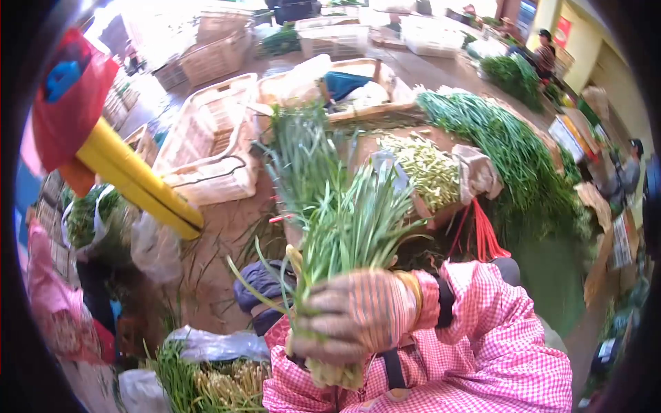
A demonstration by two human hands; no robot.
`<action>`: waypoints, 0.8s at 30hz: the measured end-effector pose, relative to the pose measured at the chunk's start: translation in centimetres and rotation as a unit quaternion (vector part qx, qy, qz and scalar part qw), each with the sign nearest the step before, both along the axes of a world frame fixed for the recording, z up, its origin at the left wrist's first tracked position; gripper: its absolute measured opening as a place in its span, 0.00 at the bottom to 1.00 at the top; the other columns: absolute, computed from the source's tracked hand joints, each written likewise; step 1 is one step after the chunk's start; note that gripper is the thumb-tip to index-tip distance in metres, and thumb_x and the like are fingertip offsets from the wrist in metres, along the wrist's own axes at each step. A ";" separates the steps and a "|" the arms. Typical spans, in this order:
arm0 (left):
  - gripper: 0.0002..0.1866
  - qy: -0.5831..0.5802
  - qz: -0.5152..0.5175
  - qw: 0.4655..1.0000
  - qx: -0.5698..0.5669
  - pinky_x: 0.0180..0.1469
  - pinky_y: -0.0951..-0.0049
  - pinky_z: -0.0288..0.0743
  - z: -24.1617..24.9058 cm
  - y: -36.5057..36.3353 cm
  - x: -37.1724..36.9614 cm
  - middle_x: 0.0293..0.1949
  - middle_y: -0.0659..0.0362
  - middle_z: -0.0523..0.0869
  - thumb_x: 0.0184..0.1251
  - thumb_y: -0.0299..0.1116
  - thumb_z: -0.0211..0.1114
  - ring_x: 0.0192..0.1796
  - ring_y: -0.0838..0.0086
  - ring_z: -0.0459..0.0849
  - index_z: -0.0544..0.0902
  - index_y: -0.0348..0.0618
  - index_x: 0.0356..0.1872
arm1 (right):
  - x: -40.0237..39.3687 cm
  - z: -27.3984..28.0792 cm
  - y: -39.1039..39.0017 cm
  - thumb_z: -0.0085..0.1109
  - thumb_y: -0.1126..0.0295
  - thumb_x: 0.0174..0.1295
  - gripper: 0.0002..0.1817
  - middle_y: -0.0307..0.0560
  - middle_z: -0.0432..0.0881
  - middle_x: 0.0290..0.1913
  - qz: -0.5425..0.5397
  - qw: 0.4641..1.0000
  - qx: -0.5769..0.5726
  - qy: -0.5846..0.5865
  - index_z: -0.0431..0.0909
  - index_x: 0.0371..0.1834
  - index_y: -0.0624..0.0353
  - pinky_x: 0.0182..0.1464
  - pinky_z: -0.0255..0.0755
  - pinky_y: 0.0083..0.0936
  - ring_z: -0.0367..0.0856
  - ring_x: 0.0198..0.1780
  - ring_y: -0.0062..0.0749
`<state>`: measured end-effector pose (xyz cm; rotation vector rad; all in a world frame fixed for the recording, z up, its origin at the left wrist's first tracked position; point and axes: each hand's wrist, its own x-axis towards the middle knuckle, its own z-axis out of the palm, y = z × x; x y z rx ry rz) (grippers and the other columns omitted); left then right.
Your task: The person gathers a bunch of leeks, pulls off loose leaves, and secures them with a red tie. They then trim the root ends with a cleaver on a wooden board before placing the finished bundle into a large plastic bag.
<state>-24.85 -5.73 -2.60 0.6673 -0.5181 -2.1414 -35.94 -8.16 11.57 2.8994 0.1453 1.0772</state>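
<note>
Left: yellow post [141, 175], count 1. Left hand not seen; its state cannot be told. Centre: leafy bunch [354, 227], count 1, long axis running away from the body, leaf tips beyond the hand, pale base nearer the chest. Right hand [368, 310], gloved, closed around its lower stems, so nearer. Rightward: pale stem heap [430, 172], 1; red strings [485, 237], one bundle; long-greens pile [492, 148], 1.
</note>
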 end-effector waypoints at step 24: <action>0.18 -0.024 -0.129 0.975 0.179 0.47 0.71 0.76 -3.3 -4.0 -5.5 0.44 0.58 0.82 0.61 0.34 0.63 0.44 0.71 0.81 0.75 0.38 0.51 | -13.6 -16.4 -4.2 0.53 0.41 0.57 0.33 0.47 0.78 0.52 0.209 0.177 0.868 -0.415 0.71 0.56 0.55 0.54 0.72 0.34 0.77 0.51 0.35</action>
